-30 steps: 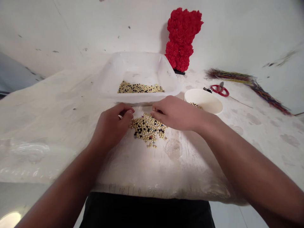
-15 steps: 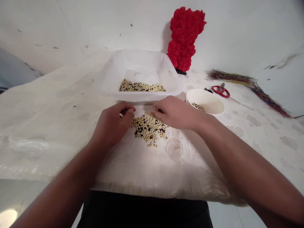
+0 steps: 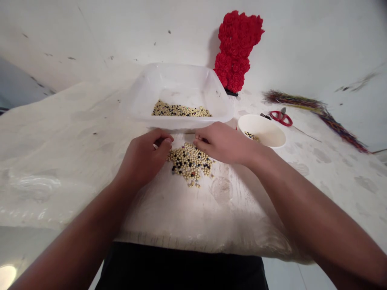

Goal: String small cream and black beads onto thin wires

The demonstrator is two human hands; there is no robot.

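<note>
A loose pile of small round beads (image 3: 190, 163), mostly cream with black ones among them, lies on the covered table between my hands. My left hand (image 3: 148, 155) rests at the pile's left edge, its fingers curled and thumb drawn against them. On the other side, my right hand (image 3: 222, 143) has its fingers bent in at the pile's upper right. Whatever either hand may hold is hidden or too small to make out. Just beyond my fingers stands a white plastic tub (image 3: 181, 121) with more cream and black beads along its near side.
A cream bowl (image 3: 270, 137) with a few beads stands right of my right hand. Behind it lie red-handled scissors (image 3: 281, 118) and a bundle of coloured strands (image 3: 320, 110). A red rose-covered figure (image 3: 234, 52) leans near the wall behind the tub.
Both hands keep nearly the same place and curled shape. The whole view has shifted very slightly; the beads look unmoved.
</note>
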